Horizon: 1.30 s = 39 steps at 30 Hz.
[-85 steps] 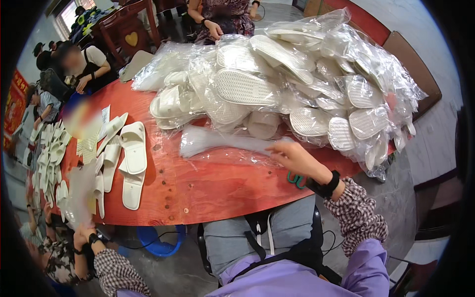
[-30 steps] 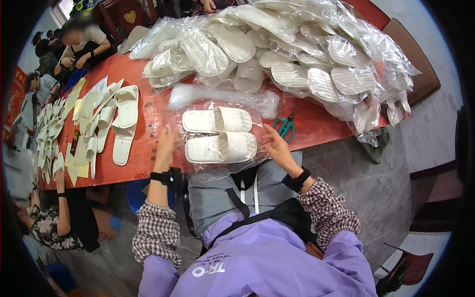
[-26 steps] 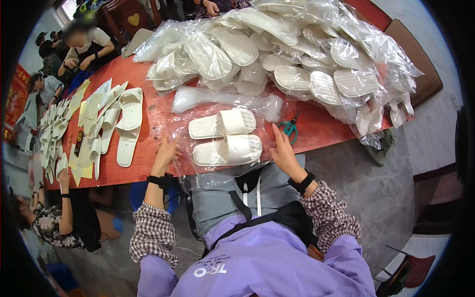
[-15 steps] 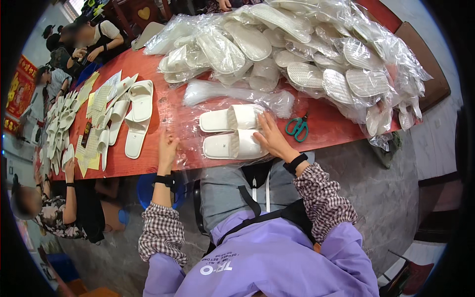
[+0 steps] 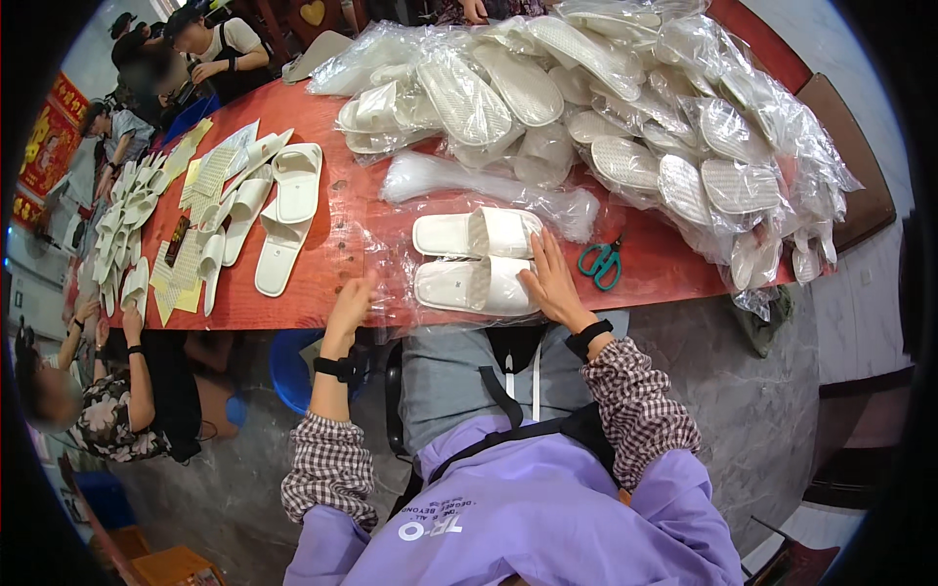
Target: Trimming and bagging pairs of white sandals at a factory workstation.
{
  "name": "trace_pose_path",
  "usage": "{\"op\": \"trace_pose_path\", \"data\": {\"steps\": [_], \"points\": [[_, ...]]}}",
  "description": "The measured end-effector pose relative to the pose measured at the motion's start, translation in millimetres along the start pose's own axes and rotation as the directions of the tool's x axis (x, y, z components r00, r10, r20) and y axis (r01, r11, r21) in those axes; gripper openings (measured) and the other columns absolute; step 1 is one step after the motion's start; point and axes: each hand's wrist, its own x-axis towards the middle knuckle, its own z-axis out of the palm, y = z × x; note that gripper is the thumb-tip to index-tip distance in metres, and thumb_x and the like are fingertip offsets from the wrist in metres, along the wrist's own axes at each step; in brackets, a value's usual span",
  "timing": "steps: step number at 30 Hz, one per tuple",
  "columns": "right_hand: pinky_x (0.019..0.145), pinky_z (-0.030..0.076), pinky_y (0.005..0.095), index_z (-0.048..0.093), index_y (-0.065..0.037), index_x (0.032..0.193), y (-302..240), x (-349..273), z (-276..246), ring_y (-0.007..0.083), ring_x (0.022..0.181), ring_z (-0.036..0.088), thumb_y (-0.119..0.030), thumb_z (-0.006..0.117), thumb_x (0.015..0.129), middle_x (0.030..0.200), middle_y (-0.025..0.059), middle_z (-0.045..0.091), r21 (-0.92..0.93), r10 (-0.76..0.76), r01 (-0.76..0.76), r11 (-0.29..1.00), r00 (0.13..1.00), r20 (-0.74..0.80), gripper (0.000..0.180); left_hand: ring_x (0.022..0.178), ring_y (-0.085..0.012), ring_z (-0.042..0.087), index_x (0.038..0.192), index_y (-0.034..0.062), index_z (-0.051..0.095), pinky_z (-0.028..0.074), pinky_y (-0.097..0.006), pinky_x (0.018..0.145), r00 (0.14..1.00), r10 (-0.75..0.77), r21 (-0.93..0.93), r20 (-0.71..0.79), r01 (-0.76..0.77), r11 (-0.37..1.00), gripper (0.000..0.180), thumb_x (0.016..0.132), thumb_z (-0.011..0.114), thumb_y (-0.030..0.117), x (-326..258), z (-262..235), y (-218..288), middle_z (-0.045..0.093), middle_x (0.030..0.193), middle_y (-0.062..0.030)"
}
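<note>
A pair of white slippers (image 5: 442, 234) lies side by side inside a clear plastic bag (image 5: 387, 256) on the red table in front of me. My right hand (image 5: 557, 285) rests on the toe end of the pair, fingers outstretched over the film. Beyond the heel end, at the bag's left edge, my left hand (image 5: 350, 309) is closed with curled fingers, slightly blurred. The film seems to run into its fingertips, though the exact grip is partly hidden. Green-handled scissors (image 5: 600, 264) lie just right of my right hand.
Behind the pair lies a bundle of clear bags (image 5: 489, 191), then a large heap of bagged slippers (image 5: 625, 161). Loose white slippers (image 5: 285, 234) and paper sheets (image 5: 207, 186) lie to the left. A blue bin (image 5: 291, 371) stands below the edge; co-workers sit further left.
The view has shifted slightly, moving the table items to the right. My left fingertips have come a little closer to the slippers' heels. My right hand stays on the pair.
</note>
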Motion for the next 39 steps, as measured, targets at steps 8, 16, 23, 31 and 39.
{"op": "trace_pose_path", "data": {"steps": [8,16,23,31,39], "points": [[0.116,0.019,0.0467,0.025,-0.003,0.149,4.6,4.0,-4.9,0.0424,0.142,0.019,-0.037,0.049,0.096,0.154,0.0272,0.017,0.072,-0.003,0.002,0.997,1.000,0.025,0.068,0.112,-0.0239,0.060,0.127,0.0036,0.049,0.048,-0.044,0.102,0.842,0.501,-0.895,0.201,-0.050,0.443,0.030,0.097,0.050,0.008,-43.1,12.2,46.5,0.059,0.120,-0.0108],[0.115,0.020,0.0464,0.024,-0.004,0.150,2.2,5.2,0.3,0.0417,0.142,0.021,-0.036,0.049,0.096,0.154,0.0277,0.017,-0.042,-0.029,0.030,0.999,0.999,0.022,0.067,0.106,-0.0207,0.060,0.135,-0.0011,0.043,0.050,-0.032,0.090,0.847,0.409,-0.224,0.340,-0.349,0.910,0.054,0.090,0.066,0.017,25.6,30.9,29.7,0.059,0.117,-0.0125],[0.116,0.020,0.0462,0.028,-0.005,0.149,9.6,-0.6,6.6,0.0416,0.141,0.023,-0.032,0.049,0.095,0.154,0.0261,0.020,-0.124,-0.043,0.046,0.991,0.999,0.020,0.064,0.071,-0.0118,0.057,0.102,-0.0010,0.060,0.044,-0.028,0.056,0.880,0.360,0.018,0.309,-0.384,0.923,0.040,0.093,0.062,0.038,81.2,54.4,14.6,0.057,0.080,-0.0029],[0.115,0.021,0.0454,0.029,-0.006,0.149,13.9,-7.8,-1.2,0.0410,0.141,0.024,-0.033,0.046,0.096,0.154,0.0246,0.021,-0.122,0.027,-0.027,0.992,1.000,0.003,0.061,0.080,-0.0261,0.061,0.104,-0.0056,0.061,0.047,-0.037,0.071,0.859,0.491,0.165,0.145,-0.510,0.844,0.037,0.094,0.059,0.030,59.9,96.3,17.0,0.067,0.089,-0.0156],[0.115,0.021,0.0453,0.030,-0.007,0.149,3.0,0.7,6.2,0.0400,0.141,0.024,-0.036,0.044,0.097,0.154,0.0242,0.023,-0.126,0.004,-0.003,0.992,1.000,0.011,0.060,0.079,-0.0167,0.059,0.108,-0.0042,0.062,0.047,-0.035,0.072,0.914,0.405,0.078,0.012,-0.405,0.911,0.041,0.093,0.060,0.034,56.7,87.6,-12.1,0.068,0.088,-0.0095]]}}
